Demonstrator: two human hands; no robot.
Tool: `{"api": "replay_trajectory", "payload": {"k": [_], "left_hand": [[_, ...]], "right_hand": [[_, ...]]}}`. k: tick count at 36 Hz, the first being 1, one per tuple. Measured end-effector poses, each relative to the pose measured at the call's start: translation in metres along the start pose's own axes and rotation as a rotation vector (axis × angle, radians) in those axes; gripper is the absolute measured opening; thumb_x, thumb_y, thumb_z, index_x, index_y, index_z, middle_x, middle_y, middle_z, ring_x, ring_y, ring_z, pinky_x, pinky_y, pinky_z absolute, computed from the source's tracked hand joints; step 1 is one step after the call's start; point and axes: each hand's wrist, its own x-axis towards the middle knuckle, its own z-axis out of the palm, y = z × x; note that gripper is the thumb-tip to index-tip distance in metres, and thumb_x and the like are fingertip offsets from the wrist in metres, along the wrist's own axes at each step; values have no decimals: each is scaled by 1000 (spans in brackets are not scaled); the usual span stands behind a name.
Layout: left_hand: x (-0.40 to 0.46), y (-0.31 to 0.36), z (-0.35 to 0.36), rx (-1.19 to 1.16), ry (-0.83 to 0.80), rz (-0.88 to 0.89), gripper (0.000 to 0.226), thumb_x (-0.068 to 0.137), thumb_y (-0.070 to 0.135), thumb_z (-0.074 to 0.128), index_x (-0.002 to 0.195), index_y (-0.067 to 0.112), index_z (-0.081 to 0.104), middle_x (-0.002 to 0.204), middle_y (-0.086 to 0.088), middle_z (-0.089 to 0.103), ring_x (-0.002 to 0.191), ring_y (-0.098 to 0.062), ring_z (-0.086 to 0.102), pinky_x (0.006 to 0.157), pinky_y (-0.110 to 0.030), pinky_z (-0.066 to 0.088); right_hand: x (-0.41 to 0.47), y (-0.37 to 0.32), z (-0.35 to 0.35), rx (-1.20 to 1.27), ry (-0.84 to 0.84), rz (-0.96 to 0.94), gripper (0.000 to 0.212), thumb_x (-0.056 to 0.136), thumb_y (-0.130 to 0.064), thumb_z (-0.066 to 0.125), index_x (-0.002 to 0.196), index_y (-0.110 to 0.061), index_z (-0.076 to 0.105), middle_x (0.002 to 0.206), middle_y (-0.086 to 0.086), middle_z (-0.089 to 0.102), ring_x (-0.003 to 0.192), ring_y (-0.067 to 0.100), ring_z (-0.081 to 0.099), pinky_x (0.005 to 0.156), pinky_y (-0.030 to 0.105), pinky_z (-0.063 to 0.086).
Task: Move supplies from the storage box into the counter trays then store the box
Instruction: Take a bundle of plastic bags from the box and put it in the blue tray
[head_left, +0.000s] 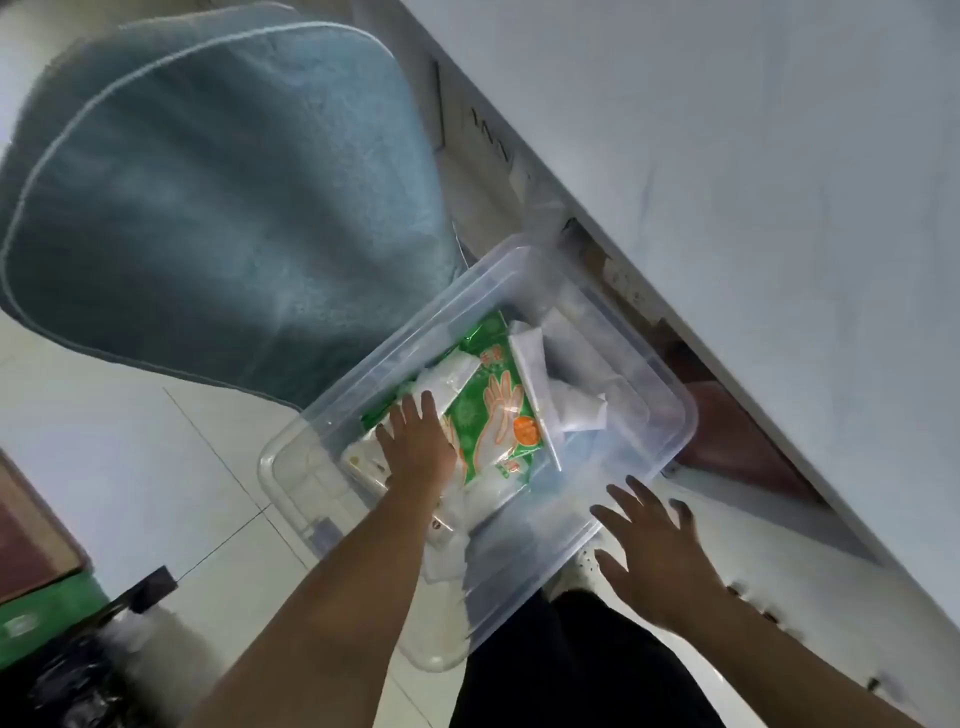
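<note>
Clear storage box (649, 415) on a tiled floor, beside a blue mat (218, 208).
Left hand (421, 441) lies flat on the green glove packet (498, 415), gripping nothing; right hand (649, 551) hovers spread, empty.

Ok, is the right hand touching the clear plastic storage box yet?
Cannot tell. In the head view the right hand is spread open over the near right rim of the clear plastic storage box, overlapping it, but motion blur hides any contact or gap.
</note>
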Motion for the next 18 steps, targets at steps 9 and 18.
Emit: {"api": "replay_trajectory", "payload": {"k": [9,18], "left_hand": [[16,-7,20,126,88,31,58,87,10,53,142,19,38,130,-7,50,117,-27,50,82,-44,49],[28,-9,3,115,89,111,39,93,4,45,131,16,47,117,-9,62,101,-26,65,73,-35,53]], "right_hand": [[5,0,6,61,55,36,41,69,-44,62,107,-32,70,124,-1,68,132,20,39,88,58,50],[5,-1,-1,141,-10,24,48,80,-50,49,123,-34,64,143,-1,54,143,23,36,105,60,35]]}}
